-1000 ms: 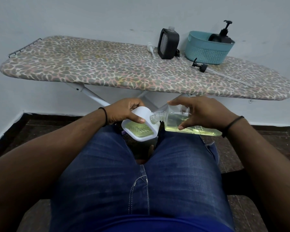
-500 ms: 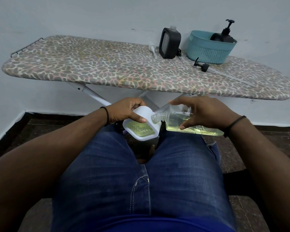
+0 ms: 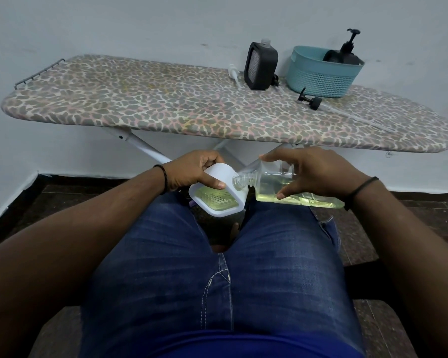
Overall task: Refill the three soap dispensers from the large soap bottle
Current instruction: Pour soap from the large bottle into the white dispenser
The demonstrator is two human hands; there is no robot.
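Note:
Above my knees, my left hand grips a white soap dispenser, tilted, with yellow-green soap showing through its window. My right hand grips the large clear soap bottle, held almost flat, yellow liquid pooled along its lower side. The bottle's open neck touches the top of the white dispenser. A black dispenser with an uncapped neck stands on the ironing board. Another black dispenser with its pump on sits in the teal basket.
A loose black pump with a long clear tube lies on the board in front of the basket. A white pump lies left of the black dispenser. The board's white legs stand just behind my hands. Dark tiled floor lies below.
Both hands keep their grip on dispenser and bottle, neck to opening. Little has moved; only the view has shifted slightly.

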